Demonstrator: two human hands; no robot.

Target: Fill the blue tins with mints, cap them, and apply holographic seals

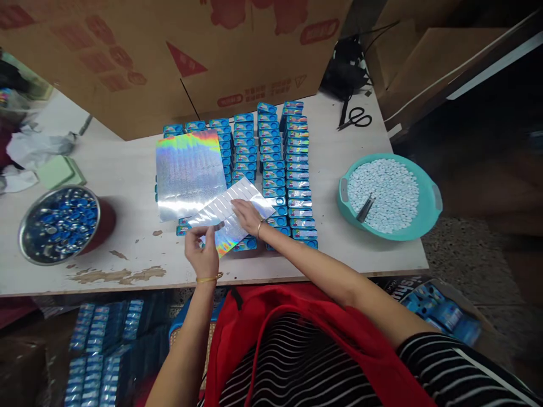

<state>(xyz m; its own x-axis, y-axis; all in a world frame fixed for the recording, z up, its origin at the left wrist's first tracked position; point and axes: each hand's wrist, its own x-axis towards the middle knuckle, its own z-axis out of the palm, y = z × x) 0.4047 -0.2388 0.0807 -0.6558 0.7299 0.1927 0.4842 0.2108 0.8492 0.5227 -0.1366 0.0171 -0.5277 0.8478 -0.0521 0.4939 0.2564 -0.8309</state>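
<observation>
A holographic sticker sheet (250,195) lies tilted across rows of small blue boxes (274,174). My right hand (247,216) rests flat on that sheet, fingers stretched out. At the sheet's lower left edge, my left hand (202,251) is closed in a pinch with a small shiny sticker (219,225) at its fingertips. A second, larger holographic sheet (189,172) lies on the boxes further back to the left. Several boxes on the right carry pale strips on their faces.
A metal bowl of blue pieces (63,226) stands left, near a green pad (57,171). On the right are a turquoise basin (373,223) of white pellets with tweezers (365,208), and black scissors (355,118). A large carton (169,56) closes off the back.
</observation>
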